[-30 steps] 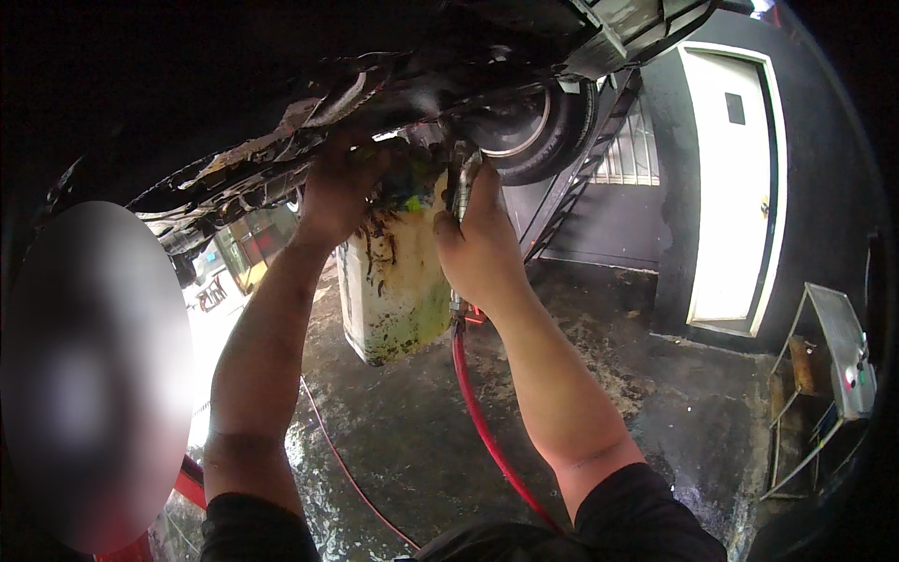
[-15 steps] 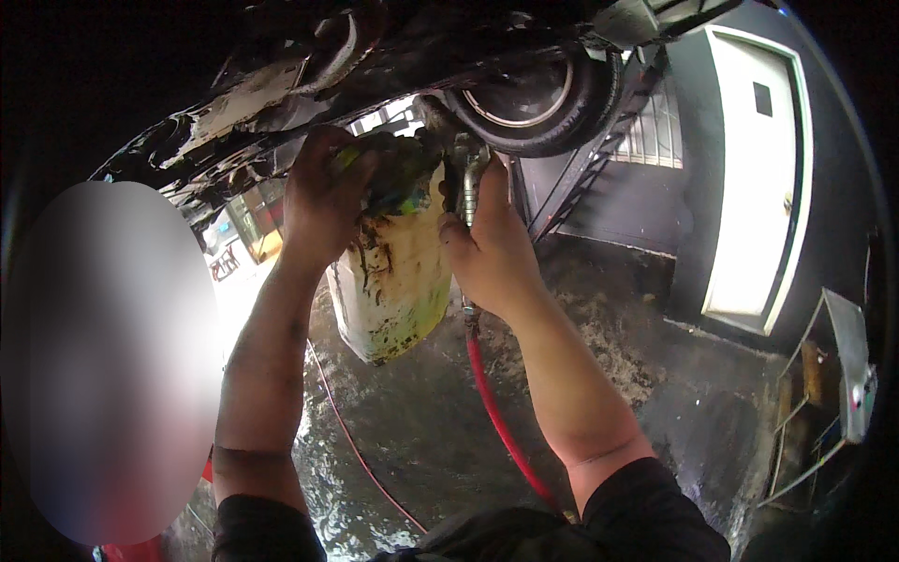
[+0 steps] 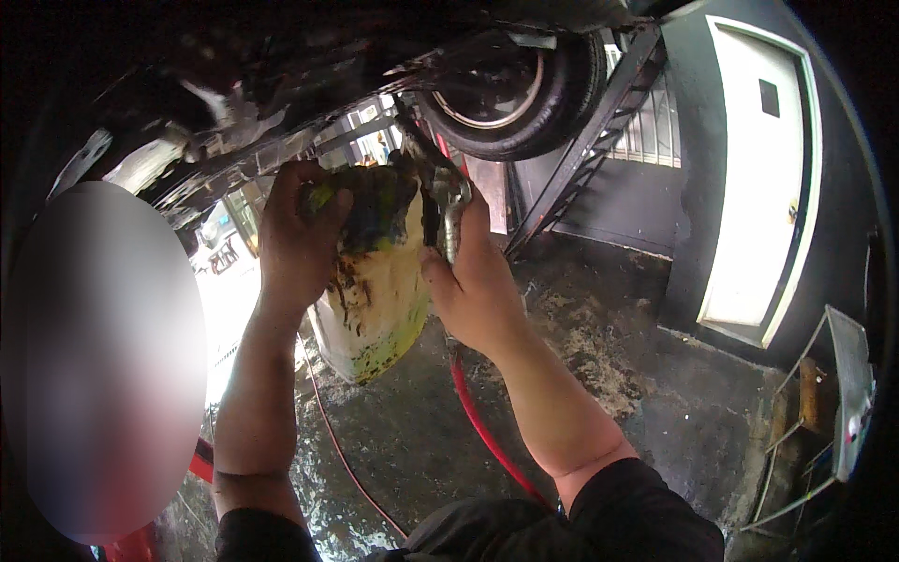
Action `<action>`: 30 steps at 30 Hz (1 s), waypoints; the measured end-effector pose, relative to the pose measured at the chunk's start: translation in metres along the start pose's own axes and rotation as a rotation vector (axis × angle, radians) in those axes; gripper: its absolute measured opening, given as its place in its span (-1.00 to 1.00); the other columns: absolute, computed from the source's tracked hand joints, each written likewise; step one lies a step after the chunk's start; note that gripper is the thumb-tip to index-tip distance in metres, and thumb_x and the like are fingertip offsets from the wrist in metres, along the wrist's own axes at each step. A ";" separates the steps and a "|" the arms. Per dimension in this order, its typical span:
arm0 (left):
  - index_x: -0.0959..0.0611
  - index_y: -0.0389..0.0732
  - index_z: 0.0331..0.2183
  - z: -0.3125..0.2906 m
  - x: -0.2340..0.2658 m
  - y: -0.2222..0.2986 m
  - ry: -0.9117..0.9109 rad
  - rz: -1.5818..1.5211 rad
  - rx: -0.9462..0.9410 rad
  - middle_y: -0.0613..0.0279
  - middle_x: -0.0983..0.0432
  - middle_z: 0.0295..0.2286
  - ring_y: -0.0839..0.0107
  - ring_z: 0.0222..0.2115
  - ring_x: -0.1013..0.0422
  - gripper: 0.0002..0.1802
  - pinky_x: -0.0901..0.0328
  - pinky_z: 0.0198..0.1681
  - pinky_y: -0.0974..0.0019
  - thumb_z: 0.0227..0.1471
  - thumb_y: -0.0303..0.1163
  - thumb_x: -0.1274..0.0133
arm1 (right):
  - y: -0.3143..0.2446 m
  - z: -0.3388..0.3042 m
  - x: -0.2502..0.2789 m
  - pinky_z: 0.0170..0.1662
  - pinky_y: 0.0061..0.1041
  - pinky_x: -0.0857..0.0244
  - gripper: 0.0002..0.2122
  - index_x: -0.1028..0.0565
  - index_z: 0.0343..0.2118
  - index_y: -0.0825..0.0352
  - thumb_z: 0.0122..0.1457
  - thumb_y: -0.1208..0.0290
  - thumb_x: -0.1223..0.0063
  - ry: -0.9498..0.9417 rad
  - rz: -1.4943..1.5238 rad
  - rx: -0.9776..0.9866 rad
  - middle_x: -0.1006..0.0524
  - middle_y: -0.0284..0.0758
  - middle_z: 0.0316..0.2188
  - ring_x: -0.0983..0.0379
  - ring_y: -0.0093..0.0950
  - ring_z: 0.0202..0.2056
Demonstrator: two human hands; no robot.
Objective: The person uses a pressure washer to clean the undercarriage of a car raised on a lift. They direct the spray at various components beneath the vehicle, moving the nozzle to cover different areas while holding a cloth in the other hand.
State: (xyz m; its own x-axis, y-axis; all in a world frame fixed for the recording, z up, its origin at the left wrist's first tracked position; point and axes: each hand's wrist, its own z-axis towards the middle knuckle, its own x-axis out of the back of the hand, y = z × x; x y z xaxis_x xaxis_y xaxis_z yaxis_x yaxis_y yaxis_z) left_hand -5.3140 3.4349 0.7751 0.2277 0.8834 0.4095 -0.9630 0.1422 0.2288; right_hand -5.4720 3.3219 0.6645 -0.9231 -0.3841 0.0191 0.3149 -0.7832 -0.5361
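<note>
Under the raised vehicle, I hold a dirty, oil-stained whitish-yellow plastic container (image 3: 375,300) tilted between my hands. My left hand (image 3: 300,244) is closed on its upper left side, beside dark, greasy matter at the top whose kind I cannot make out. My right hand (image 3: 476,290) is wrapped round a silver metal air tool (image 3: 454,211), against the container's right side. From below that hand a red hose (image 3: 482,417) runs down toward my body. The tool's far end merges with dark parts and is hard to tell apart.
Overhead hangs the vehicle's dark underside (image 3: 225,103), with a wheel (image 3: 581,94) beyond my hands. A thin hose (image 3: 342,450) crosses the wet, stained floor (image 3: 599,375). At right are a white door (image 3: 754,187) and a metal-framed cart (image 3: 847,393). A blurred patch covers the left.
Both hands, with the container and the air tool, have shifted left and slightly down in the view. The vehicle's underside and wheel also sit differently in the picture. Both grips stay the same.
</note>
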 end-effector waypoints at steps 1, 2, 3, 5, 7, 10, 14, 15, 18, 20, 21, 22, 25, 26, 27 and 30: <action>-0.59 -0.15 -0.10 -0.003 -0.015 0.008 0.005 0.024 -0.004 0.14 -0.58 -0.21 0.35 -0.14 -0.47 -0.72 -0.35 -0.02 0.25 0.16 -0.37 -0.25 | 0.011 -0.006 0.012 0.12 0.05 -0.41 -0.26 0.08 0.43 0.42 0.30 0.48 -0.08 0.014 0.005 0.000 -0.48 0.21 0.12 -0.50 0.21 0.08; -0.59 -0.14 -0.09 -0.007 -0.030 0.018 0.009 0.046 -0.009 0.13 -0.57 -0.20 0.33 -0.13 -0.47 -0.71 -0.34 0.00 0.25 0.15 -0.37 -0.25 | 0.021 -0.011 0.023 0.13 0.03 -0.41 -0.28 0.08 0.43 0.40 0.32 0.46 -0.07 0.029 0.009 0.000 -0.48 0.20 0.13 -0.49 0.21 0.10; -0.57 -0.20 -0.07 -0.009 -0.043 0.032 -0.034 0.052 0.065 0.07 -0.61 -0.27 0.20 -0.24 -0.55 -0.64 -0.42 -0.11 0.16 0.12 -0.33 -0.26 | 0.025 -0.017 0.038 0.13 -0.03 -0.40 -0.34 0.01 0.42 0.38 0.37 0.41 -0.07 0.068 0.037 -0.029 -0.51 0.15 0.11 -0.51 0.18 0.10; -0.56 -0.23 -0.08 -0.012 -0.064 0.052 -0.054 0.021 -0.069 0.07 -0.60 -0.28 0.21 -0.27 -0.55 -0.64 -0.41 -0.12 0.19 0.11 -0.36 -0.25 | 0.039 -0.025 0.068 0.13 -0.07 -0.40 -0.37 -0.04 0.41 0.38 0.39 0.39 -0.07 0.102 0.000 -0.040 -0.51 0.13 0.11 -0.52 0.16 0.09; -0.54 -0.29 -0.09 -0.012 -0.090 0.066 -0.067 -0.073 -0.173 0.06 -0.59 -0.30 0.28 -0.31 -0.53 -0.64 -0.39 -0.15 0.24 0.10 -0.40 -0.24 | 0.057 -0.039 0.099 0.11 -0.19 -0.41 -0.41 -0.13 0.41 0.35 0.42 0.34 -0.07 0.108 0.062 -0.164 -0.54 0.03 0.07 -0.56 0.00 0.05; -0.55 -0.29 -0.09 -0.014 -0.123 0.098 -0.122 -0.197 -0.156 0.07 -0.58 -0.31 0.33 -0.31 -0.51 -0.64 -0.39 -0.15 0.27 0.09 -0.41 -0.26 | 0.075 -0.042 0.135 0.10 -0.26 -0.42 -0.41 -0.13 0.43 0.34 0.43 0.34 -0.07 0.202 0.168 -0.085 -0.56 -0.09 0.03 -0.57 -0.21 0.03; -0.55 -0.29 -0.09 -0.002 -0.168 0.114 -0.153 -0.250 -0.192 0.09 -0.58 -0.34 0.33 -0.31 -0.51 -0.64 -0.39 -0.14 0.26 0.10 -0.42 -0.28 | 0.090 -0.040 0.176 0.08 -0.34 -0.44 -0.41 -0.11 0.44 0.32 0.43 0.41 -0.06 0.258 0.201 -0.080 -0.55 -0.14 0.02 -0.58 -0.36 0.02; -0.55 -0.28 -0.09 -0.001 -0.179 0.117 -0.142 -0.282 -0.219 0.07 -0.60 -0.33 0.31 -0.29 -0.53 -0.64 -0.40 -0.14 0.25 0.11 -0.42 -0.27 | 0.090 -0.039 0.186 0.06 -0.36 -0.45 -0.42 -0.11 0.43 0.32 0.44 0.42 -0.05 0.263 0.160 -0.091 -0.55 -0.16 0.02 -0.58 -0.39 0.01; -0.55 -0.26 -0.09 -0.001 -0.196 0.134 -0.160 -0.239 -0.184 0.04 -0.61 -0.32 0.27 -0.28 -0.56 -0.65 -0.41 -0.13 0.22 0.11 -0.42 -0.28 | 0.092 -0.036 0.205 0.04 -0.38 -0.46 -0.44 -0.09 0.43 0.32 0.46 0.41 -0.02 0.263 0.186 -0.082 -0.56 -0.20 0.01 -0.59 -0.41 -0.01; -0.55 -0.24 -0.09 0.002 -0.204 0.139 -0.136 -0.173 -0.220 0.03 -0.62 -0.32 0.18 -0.28 -0.58 -0.66 -0.42 -0.13 0.19 0.12 -0.40 -0.28 | 0.103 -0.031 0.213 0.02 -0.40 -0.46 -0.46 -0.10 0.42 0.29 0.48 0.38 0.00 0.270 0.110 0.003 -0.56 -0.21 0.02 -0.58 -0.43 -0.01; -0.55 -0.24 -0.09 0.004 -0.207 0.138 -0.139 -0.190 -0.212 0.02 -0.62 -0.33 0.16 -0.28 -0.59 -0.66 -0.42 -0.13 0.18 0.12 -0.40 -0.28 | 0.107 -0.031 0.217 0.02 -0.41 -0.45 -0.46 -0.10 0.42 0.28 0.48 0.37 0.01 0.255 0.105 -0.001 -0.56 -0.21 0.02 -0.57 -0.44 -0.01; -0.55 -0.24 -0.09 0.005 -0.209 0.137 -0.141 -0.207 -0.204 0.02 -0.63 -0.33 0.14 -0.29 -0.59 -0.66 -0.42 -0.13 0.17 0.13 -0.40 -0.28 | 0.108 -0.031 0.220 0.02 -0.41 -0.45 -0.47 -0.10 0.42 0.27 0.49 0.37 0.01 0.246 0.090 -0.006 -0.56 -0.21 0.02 -0.57 -0.45 -0.02; -0.56 -0.24 -0.10 0.002 -0.207 0.141 -0.150 -0.174 -0.200 -0.01 -0.64 -0.34 0.11 -0.28 -0.61 -0.67 -0.43 -0.14 0.15 0.13 -0.39 -0.27 | 0.108 -0.033 0.222 0.01 -0.39 -0.44 -0.48 -0.10 0.42 0.24 0.49 0.35 0.02 0.231 0.023 -0.021 -0.56 -0.22 0.01 -0.55 -0.46 -0.03; -0.56 -0.24 -0.10 0.000 -0.205 0.141 -0.149 -0.191 -0.194 -0.01 -0.64 -0.34 0.11 -0.28 -0.61 -0.67 -0.44 -0.14 0.14 0.13 -0.39 -0.27 | 0.110 -0.034 0.221 0.01 -0.39 -0.44 -0.47 -0.09 0.42 0.24 0.49 0.35 0.02 0.229 0.036 -0.032 -0.56 -0.23 -0.01 -0.55 -0.46 -0.04; -0.56 -0.24 -0.10 -0.003 -0.203 0.140 -0.138 -0.205 -0.187 -0.01 -0.64 -0.34 0.10 -0.27 -0.62 -0.68 -0.44 -0.14 0.14 0.13 -0.39 -0.27 | 0.113 -0.033 0.220 0.00 -0.39 -0.43 -0.47 -0.09 0.42 0.24 0.49 0.34 0.02 0.218 0.049 -0.037 -0.56 -0.24 -0.02 -0.55 -0.46 -0.06; -0.56 -0.24 -0.11 -0.008 -0.194 0.133 -0.117 -0.204 -0.158 -0.03 -0.65 -0.34 0.07 -0.27 -0.62 -0.68 -0.44 -0.14 0.12 0.13 -0.39 -0.26 | 0.116 -0.032 0.207 -0.01 -0.38 -0.44 -0.45 -0.08 0.43 0.23 0.49 0.31 0.01 0.188 0.129 -0.033 -0.57 -0.26 -0.06 -0.56 -0.46 -0.10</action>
State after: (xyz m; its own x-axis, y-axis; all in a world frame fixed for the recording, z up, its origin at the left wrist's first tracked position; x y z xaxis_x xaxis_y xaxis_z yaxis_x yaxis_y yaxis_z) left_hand -5.4875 3.2861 0.7192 0.4249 0.7734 0.4705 -0.9042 0.3875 0.1797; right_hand -5.6339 3.1671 0.5793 -0.9016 -0.3796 -0.2077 0.4284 -0.7161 -0.5510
